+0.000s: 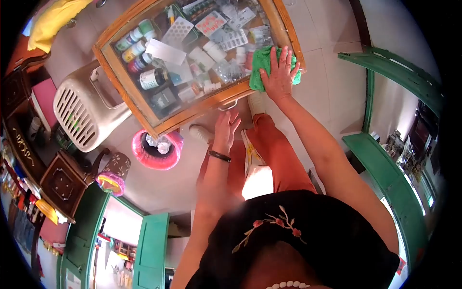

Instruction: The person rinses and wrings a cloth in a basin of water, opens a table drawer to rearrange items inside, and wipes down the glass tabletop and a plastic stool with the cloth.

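Note:
My right hand (pixel 280 77) holds a green cloth (pixel 260 62) down against the near right corner of a wood-framed, glass-topped case (pixel 202 107), its fingers spread over the fabric. Under the glass lie medicine bottles (pixel 153 79), blister packs (pixel 234 39) and small boxes (pixel 210 23). My left hand (pixel 227 126), with a dark bracelet at the wrist, is open just in front of the case's near edge. Its fingers are extended close to a pale handle (pixel 229 105) on that side; I cannot tell whether they touch it.
A beige pet carrier (pixel 79 113) stands left of the case. Nearer me is a pink-rimmed bin (pixel 158 163) holding crumpled paper. Dark carved furniture (pixel 62 180) lines the left side. Green door panels (pixel 151 245) are at lower left, and green frames (pixel 385 168) at right.

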Demonstrator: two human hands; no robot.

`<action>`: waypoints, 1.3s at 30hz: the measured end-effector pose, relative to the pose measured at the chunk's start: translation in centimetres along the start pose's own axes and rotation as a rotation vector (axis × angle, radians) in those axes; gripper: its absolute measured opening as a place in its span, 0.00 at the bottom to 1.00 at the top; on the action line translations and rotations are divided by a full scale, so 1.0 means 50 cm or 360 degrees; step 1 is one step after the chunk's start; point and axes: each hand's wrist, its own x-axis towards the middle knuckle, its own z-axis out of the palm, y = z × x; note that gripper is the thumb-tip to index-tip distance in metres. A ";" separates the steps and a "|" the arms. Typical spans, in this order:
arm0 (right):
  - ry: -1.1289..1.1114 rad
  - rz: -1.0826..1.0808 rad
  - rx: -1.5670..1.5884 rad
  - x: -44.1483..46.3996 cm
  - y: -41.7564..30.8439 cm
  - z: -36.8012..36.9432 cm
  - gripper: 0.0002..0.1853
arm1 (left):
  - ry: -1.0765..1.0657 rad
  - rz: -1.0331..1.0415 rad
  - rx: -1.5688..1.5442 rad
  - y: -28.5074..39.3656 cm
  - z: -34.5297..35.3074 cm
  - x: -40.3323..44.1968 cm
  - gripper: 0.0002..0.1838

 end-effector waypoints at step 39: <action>0.0275 -0.1453 0.0289 -0.189 0.036 0.057 0.20 | -0.0480 0.0712 0.0057 -0.109 -0.075 0.029 0.13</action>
